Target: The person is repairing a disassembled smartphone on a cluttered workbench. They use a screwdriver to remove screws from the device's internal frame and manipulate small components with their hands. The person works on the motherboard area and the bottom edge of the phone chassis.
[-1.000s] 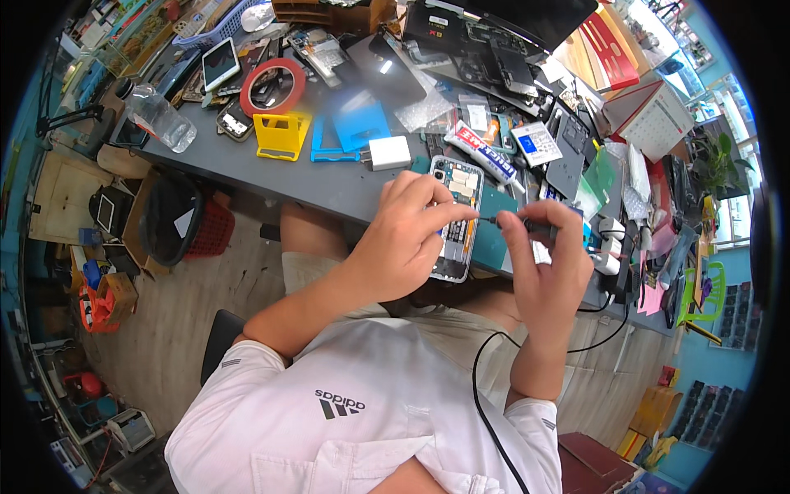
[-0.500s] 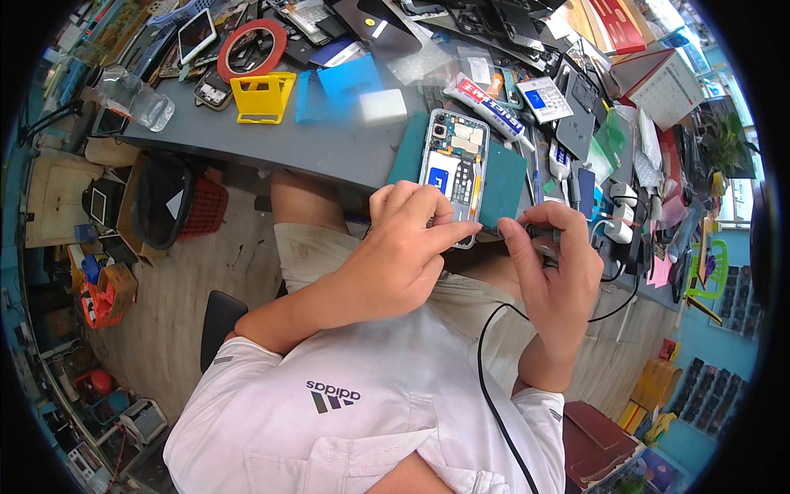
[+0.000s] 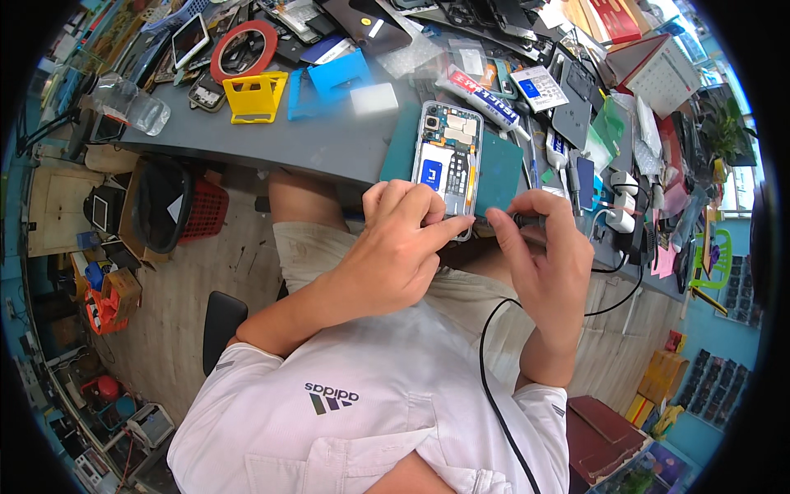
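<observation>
An opened smartphone (image 3: 447, 140) with its circuit board and battery exposed lies on a green mat (image 3: 500, 177), its lower end over the desk's front edge. My left hand (image 3: 403, 239) is closed at that lower end, with curled fingers over the lower left side and the thumb stretched across the bottom. My right hand (image 3: 550, 251) hovers just right of the phone's bottom corner, apart from it. Its thumb and fingers are bent together around something small and dark that I cannot make out. Beneath my left fingers, part of the phone is hidden.
Beyond the phone lie a glue tube (image 3: 481, 97) and a boxed battery (image 3: 539, 88). On the left are a yellow phone stand (image 3: 255, 97), a red tape roll (image 3: 244, 49) and a plastic bottle (image 3: 132, 103). A black cable (image 3: 492, 395) hangs past my right wrist. White chargers (image 3: 623, 202) stand at right.
The view has shifted slightly, moving the scene a little in the picture. Both hands keep nearly the same pose around the phone's lower end.
</observation>
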Motion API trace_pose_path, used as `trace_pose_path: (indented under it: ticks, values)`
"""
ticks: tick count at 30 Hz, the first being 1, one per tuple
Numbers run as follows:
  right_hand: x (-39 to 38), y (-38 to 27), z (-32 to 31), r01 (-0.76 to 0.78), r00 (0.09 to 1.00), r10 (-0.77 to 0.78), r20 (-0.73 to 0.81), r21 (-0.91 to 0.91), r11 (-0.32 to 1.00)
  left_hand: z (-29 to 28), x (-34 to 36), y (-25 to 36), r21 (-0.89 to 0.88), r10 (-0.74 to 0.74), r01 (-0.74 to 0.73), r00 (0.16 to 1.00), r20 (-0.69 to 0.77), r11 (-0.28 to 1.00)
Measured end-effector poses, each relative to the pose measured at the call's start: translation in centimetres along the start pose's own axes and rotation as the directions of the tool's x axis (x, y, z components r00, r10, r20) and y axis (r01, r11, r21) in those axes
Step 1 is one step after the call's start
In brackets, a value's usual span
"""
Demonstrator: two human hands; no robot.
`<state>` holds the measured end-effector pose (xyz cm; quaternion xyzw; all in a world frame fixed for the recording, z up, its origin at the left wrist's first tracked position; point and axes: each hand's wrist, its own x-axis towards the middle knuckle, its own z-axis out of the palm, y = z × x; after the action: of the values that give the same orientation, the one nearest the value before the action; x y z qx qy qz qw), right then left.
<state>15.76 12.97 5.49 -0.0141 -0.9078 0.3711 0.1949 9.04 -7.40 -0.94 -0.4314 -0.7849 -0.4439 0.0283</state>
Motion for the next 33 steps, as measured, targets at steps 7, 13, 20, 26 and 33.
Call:
trace_pose_path:
  ticks: [7,13,20,26,33]
  values:
    - [0.6,-0.5,-1.2,0.152,0.979,-0.142,0.147,-0.056,0.987,-0.2,0.0,-0.1,-0.004,0.018,-0.018,1.000,-0.023,1.000]
    - [1.3,-1.3,-1.2,0.254,0.952,-0.233,0.197,-0.086,0.963,-0.2,-0.1,-0.4,-0.008,0.050,-0.050,0.997,-0.051,0.999]
    - [1.8,-1.9,-1.2,0.293,0.950,-0.243,0.197,-0.286,0.912,-0.3,-0.4,-0.2,0.026,0.081,-0.079,0.991,-0.104,0.997]
    - [1.8,-1.6,-0.9,0.308,0.947,-0.272,0.173,-0.241,0.920,0.5,-1.6,-2.1,0.195,0.247,-0.211,0.951,-0.185,0.958]
    - [2.2,-1.9,-1.2,0.332,0.939,-0.303,0.161,-0.206,0.920,0.3,-1.2,-3.3,0.312,0.357,-0.298,0.922,-0.151,0.902]
